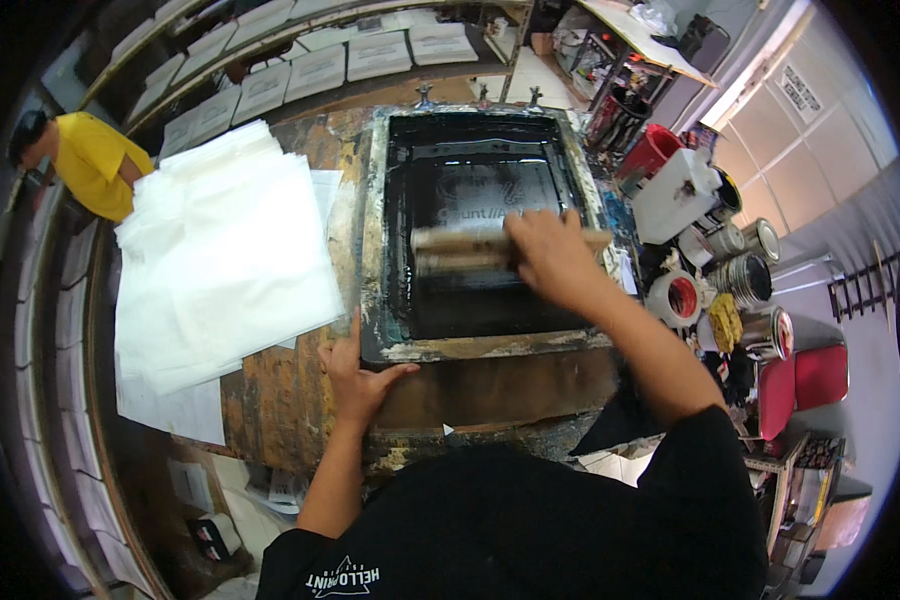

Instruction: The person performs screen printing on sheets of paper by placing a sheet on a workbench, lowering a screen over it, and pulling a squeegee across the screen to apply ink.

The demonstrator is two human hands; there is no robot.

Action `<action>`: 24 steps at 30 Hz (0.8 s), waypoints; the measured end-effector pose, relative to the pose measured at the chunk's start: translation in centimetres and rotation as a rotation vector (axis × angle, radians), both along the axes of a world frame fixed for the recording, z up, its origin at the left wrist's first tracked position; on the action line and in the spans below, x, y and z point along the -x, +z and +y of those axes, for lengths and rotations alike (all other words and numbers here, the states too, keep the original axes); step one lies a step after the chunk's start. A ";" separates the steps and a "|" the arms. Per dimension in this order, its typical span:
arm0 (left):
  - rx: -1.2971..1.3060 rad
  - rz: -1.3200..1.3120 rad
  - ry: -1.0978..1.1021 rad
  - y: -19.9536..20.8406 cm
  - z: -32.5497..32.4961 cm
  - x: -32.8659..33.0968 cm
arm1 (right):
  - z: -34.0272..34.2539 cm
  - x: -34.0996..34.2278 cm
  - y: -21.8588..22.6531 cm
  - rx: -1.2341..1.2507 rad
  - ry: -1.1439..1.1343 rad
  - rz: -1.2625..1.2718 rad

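A screen printing frame (470, 348) with an ink-stained wooden rim lies on the worktable. Dark ink covers much of its mesh (460, 305), and a lighter printed design shows near the middle. My right hand (553, 255) grips a wooden-handled squeegee (462, 247), which lies across the mesh and is slightly blurred. At the frame's near left corner rests my left hand (358, 380), thumb and forefinger spread apart along the two edges. Left of the frame sits a stack of thin white sheets (225, 260).
Ink cans (745, 278), a white jerrycan (677, 195) and a red bucket (654, 150) crowd the right side. Racks of white printed pieces (315, 72) line the back and left. A person in a yellow shirt (92, 165) stands at the far left. Red chair (802, 380) at right.
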State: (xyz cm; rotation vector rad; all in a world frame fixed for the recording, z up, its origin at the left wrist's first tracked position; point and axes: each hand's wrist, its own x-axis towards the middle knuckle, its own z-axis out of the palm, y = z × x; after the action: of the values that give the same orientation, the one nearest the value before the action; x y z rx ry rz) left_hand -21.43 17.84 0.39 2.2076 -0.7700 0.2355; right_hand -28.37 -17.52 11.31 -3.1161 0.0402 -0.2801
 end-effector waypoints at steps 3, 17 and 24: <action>0.131 0.080 -0.023 0.6 -0.8 0.4 | 3.5 4.7 0.1 -0.020 -0.008 -0.024; 0.908 -0.012 -0.097 10.3 -12.6 -12.0 | 1.7 -2.5 18.0 0.154 -0.048 -0.658; 0.075 -0.225 -0.134 -1.4 -20.8 -23.5 | 0.6 -5.0 22.0 0.040 -0.094 -0.640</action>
State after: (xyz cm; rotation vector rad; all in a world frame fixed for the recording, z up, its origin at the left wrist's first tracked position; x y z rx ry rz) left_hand 2.05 -2.99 -1.05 2.0718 -1.0112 0.4434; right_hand -23.40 -16.94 33.32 -2.9011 0.1725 -1.2626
